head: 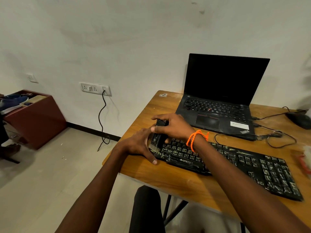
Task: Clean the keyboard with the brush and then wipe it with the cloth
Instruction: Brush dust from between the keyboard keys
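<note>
A black, dusty keyboard [235, 163] lies slanted across the wooden table [168, 179]. My right hand [175, 126], with an orange cord round the wrist, grips a black brush [157, 137] at the keyboard's left end; its pale bristles touch the leftmost keys. My left hand [143, 145] rests against the keyboard's left edge, thumb along its front corner. A whitish cloth with a red part [306, 158] lies at the right edge of the view, partly cut off.
An open black laptop [218, 101] stands behind the keyboard, with a mouse [298, 120] and cables [269, 137] to its right. A dark chair seat [146, 209] sits below the table's front edge. On the floor to the left stands a maroon box [35, 118].
</note>
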